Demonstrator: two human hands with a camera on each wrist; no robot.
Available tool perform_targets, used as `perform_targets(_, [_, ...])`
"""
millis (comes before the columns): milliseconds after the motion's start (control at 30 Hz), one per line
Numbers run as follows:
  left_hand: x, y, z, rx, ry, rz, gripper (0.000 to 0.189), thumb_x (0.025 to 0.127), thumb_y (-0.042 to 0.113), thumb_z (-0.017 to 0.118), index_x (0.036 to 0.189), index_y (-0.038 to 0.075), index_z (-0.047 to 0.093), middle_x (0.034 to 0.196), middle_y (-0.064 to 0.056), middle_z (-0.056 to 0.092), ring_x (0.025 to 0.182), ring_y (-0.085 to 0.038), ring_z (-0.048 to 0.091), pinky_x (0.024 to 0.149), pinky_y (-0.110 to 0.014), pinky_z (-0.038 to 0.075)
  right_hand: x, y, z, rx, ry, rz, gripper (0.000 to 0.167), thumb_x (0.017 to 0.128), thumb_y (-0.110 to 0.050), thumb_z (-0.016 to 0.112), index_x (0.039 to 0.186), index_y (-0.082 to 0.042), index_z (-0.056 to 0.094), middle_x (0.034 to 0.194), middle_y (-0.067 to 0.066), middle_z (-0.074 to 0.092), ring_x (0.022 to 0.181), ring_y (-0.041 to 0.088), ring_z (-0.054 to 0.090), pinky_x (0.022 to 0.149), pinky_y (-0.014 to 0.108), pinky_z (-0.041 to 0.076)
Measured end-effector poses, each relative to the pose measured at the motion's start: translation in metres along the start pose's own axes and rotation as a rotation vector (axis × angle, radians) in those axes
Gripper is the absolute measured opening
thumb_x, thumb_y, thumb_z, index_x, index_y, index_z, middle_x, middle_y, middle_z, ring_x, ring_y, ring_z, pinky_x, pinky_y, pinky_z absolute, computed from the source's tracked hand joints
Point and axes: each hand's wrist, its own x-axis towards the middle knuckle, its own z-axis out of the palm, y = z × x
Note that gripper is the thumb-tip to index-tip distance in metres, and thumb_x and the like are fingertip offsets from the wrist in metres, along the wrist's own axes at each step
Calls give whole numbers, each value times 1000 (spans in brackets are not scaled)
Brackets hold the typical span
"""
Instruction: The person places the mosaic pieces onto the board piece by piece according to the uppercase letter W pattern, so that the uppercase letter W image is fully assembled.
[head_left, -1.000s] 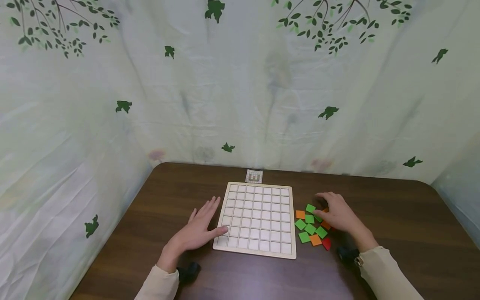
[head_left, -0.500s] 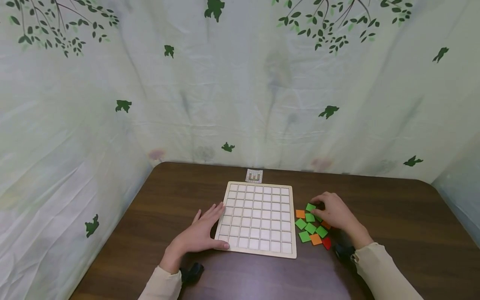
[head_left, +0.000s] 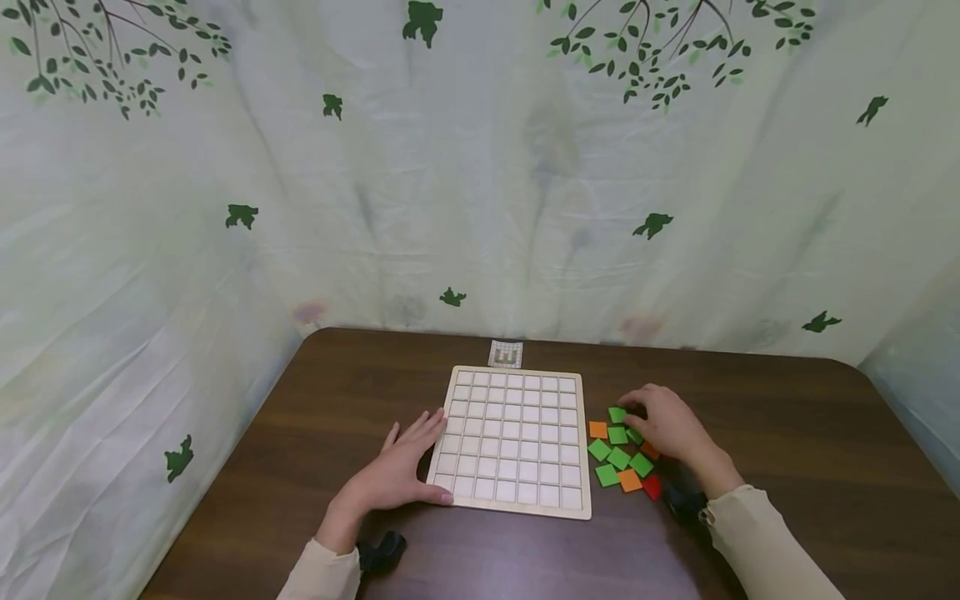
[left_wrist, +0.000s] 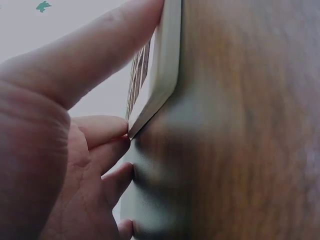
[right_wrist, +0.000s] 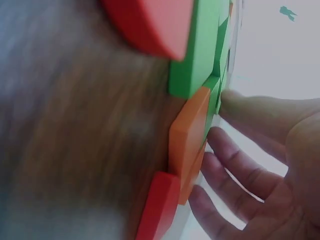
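My left hand spans the near left corner of a pale board with a grid of white squares. Its thumb lies at the near edge and its outstretched fingers touch the left edge, also seen in the left wrist view. To the board's right, my right hand pinches a green square tile between thumb and forefinger, at the far end of a cluster of tiles. In the right wrist view the thumb overlaps green tiles, and the other fingers hover by an orange tile.
Several green squares, orange squares and a red piece lie flat between board and right hand. Behind the board is a small patterned card. A leaf-printed curtain hangs beyond the brown table.
My left hand has slid down, its thumb coming off the board's top to the near edge and its fingers to the left edge. My right hand has moved slightly left onto the far green tile.
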Motion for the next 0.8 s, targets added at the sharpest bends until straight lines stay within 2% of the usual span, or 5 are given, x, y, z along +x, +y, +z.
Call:
perform_targets(467, [1, -2, 1, -17, -4, -14, 111, 77, 48, 85, 158, 1, 25, 166, -14, 20, 154, -36, 8, 114, -68, -5, 1, -3, -1, -31, -28, -9, 24, 91, -8, 74, 113, 0, 73, 111, 16, 66, 106, 36, 61, 93, 56, 50])
perform_targets(800, [1, 0, 1, -38, -11, -18, 112, 77, 48, 85, 158, 0, 25, 166, -15, 19, 153, -37, 6, 114, -68, -7, -2, -6, 0, 44, 2, 37, 29, 94, -12, 72, 118, 2, 68, 114, 17, 67, 104, 34, 63, 90, 53, 52])
